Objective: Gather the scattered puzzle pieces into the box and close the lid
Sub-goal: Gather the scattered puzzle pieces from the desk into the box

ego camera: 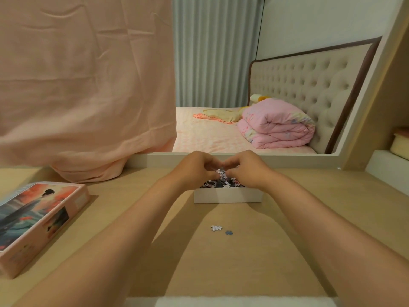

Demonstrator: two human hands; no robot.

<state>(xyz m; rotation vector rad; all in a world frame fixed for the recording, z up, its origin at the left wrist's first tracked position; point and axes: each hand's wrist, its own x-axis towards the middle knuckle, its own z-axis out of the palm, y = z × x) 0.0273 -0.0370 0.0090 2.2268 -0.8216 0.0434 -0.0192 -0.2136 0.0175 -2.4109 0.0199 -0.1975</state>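
A white open box stands on the tan desk, heaped with dark and white puzzle pieces. My left hand and my right hand hover together above the box, fingers curled, pinching a small clump of pieces between them. Two loose pieces lie on the desk nearer me: a white one and a blue-grey one. The lid, pink-sided with a painted figure on top, lies at the left.
A pink cloth hangs over the desk's back left and touches the surface. A mirror behind the box reflects a bed. A white ledge rises at the right. The desk's front edge is close to me.
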